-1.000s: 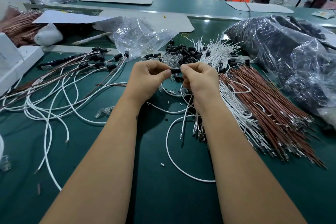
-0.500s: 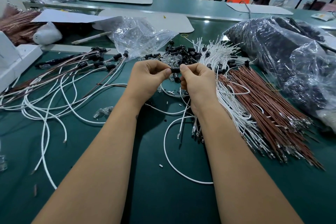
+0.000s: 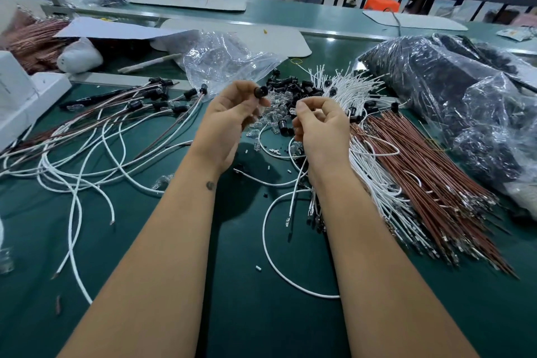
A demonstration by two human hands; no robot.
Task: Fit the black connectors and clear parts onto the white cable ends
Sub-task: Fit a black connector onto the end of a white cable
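Left grip (image 3: 229, 113) pinches one round matte black connector (image 3: 260, 91); right grip (image 3: 319, 122) pinches one small clear part (image 3: 292, 111) at three o'clock.

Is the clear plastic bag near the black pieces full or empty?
Nearly empty, it seems. The clear plastic bag lies crumpled and flat on the green table, and you can see through it; a few pieces inside cannot be ruled out.

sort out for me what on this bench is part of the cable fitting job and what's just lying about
Part of the job:
- small round black plastic connector, pinched by the left hand
- white cable end, held by the right hand
- pile of black connectors
- small clear plastic parts
- bundle of thin white cables

Lying about:
- crumpled clear plastic bag
- bundle of reddish-brown wires
- flat white cardboard sheet
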